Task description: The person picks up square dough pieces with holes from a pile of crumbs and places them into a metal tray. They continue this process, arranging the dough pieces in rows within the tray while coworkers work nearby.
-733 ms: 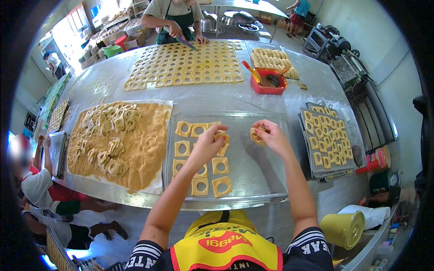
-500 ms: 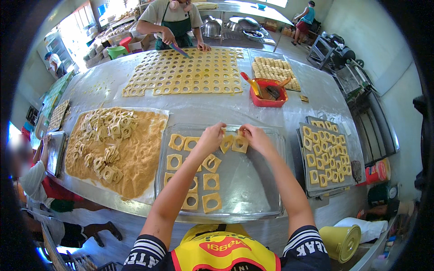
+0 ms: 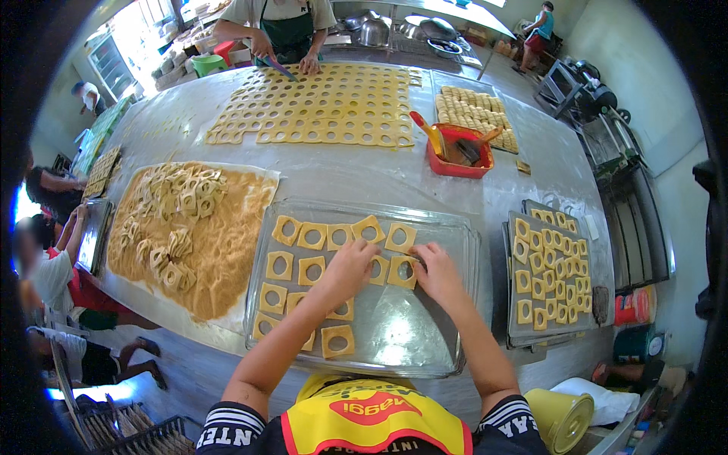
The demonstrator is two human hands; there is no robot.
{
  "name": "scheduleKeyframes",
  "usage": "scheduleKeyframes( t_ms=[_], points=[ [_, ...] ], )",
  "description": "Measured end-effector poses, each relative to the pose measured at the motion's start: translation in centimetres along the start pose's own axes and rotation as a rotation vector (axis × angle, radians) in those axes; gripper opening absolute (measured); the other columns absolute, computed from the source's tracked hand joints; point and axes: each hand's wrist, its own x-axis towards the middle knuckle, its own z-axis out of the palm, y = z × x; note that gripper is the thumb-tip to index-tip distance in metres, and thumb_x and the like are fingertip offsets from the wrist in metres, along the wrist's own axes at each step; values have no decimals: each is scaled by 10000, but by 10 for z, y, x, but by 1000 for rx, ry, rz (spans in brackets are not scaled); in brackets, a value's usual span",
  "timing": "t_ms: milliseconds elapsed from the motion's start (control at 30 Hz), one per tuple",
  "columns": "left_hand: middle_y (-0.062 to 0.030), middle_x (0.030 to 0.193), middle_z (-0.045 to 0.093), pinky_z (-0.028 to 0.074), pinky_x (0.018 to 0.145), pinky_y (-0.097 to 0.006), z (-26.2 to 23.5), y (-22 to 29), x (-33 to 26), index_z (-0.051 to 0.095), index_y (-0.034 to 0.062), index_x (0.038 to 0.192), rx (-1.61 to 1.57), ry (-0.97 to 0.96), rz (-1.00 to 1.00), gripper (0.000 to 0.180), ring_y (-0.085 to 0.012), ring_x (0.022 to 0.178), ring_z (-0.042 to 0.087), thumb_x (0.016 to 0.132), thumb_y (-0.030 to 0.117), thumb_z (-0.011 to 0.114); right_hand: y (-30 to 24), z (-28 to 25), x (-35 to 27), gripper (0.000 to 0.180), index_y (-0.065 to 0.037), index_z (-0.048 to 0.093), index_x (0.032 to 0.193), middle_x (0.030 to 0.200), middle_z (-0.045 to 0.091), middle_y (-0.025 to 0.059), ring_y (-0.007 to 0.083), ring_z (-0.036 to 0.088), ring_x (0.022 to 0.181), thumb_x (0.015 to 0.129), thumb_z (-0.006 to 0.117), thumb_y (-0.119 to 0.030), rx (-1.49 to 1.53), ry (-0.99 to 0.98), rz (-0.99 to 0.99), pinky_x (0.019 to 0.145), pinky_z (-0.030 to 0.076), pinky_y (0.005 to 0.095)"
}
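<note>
A shallow metal tray (image 3: 425, 341) lies before me with several square dough pieces, each with a round hole, set in rough rows. My left hand (image 3: 351, 267) bends over the middle of the tray, its fingers closed at a holed dough square (image 3: 378, 271) and partly hiding it. Beside that, my right hand (image 3: 436, 269) has thumb and fingertips at the right edge of another dough square (image 3: 402, 272), which rests on the tray. Farther up the tray, two more dough squares lie just beyond my fingers.
At left, a cloth of brown crumbs (image 3: 220, 265) bears heaped dough pieces. Stacked trays of dough squares (image 3: 523, 318) stand right. A red tub (image 3: 459, 168) holds tools. Across the table, a person in a green apron (image 3: 288, 34) cuts a punched dough sheet (image 3: 326, 106).
Both hands have come nearer to me from the tray's far edge. Dough squares now lie flat where they were held up, and my hands are at two squares in the row below.
</note>
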Motion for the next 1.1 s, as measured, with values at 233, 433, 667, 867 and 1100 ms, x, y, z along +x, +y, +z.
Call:
scheduleKeyframes(
  t_ms=[233, 433, 667, 867, 1100],
  points=[
    [-134, 984, 578, 478, 818, -421, 4, 13, -18, 602, 53, 1023, 29, -103, 4, 240, -330, 972, 558, 785, 30, 597, 15, 6, 1, 241, -27, 625, 1032, 968, 591, 160, 333, 606, 922, 793, 639, 3, 229, -129, 14, 797, 499, 415],
    [-99, 1000, 590, 468, 819, -433, 20, -13, 25, 625, 107, 1010, 188, 110, -83, 264, -312, 997, 564, 755, 41, 639, 18, 13, 60, 278, -37, 644, 1024, 958, 586, 166, 339, 600, 938, 751, 670, 12, 112, 49, -19, 822, 493, 420],
    [-77, 1052, 591, 442, 848, -441, 8, -33, 9, 640, 144, 1031, 164, -35, 58, 285, -301, 1040, 558, 760, 54, 636, 42, 22, 66, 191, -39, 642, 907, 926, 589, 151, 356, 585, 931, 728, 633, 28, 29, -12, -36, 818, 483, 414],
    [-107, 981, 615, 468, 817, -437, -64, -54, -39, 661, 95, 985, -68, 207, -35, 212, -311, 968, 596, 794, 25, 600, -3, -9, 81, 122, -35, 615, 842, 866, 600, 138, 329, 586, 873, 729, 624, 8, 11, -61, -40, 783, 479, 410],
    [-160, 991, 620, 487, 832, -445, -161, -211, -100, 654, 43, 992, 146, 303, -409, 226, -358, 980, 592, 773, 21, 604, -37, -5, 46, 111, -21, 635, 872, 914, 621, 141, 346, 591, 875, 764, 653, -33, -326, -70, -217, 786, 477, 415]
  ],
)
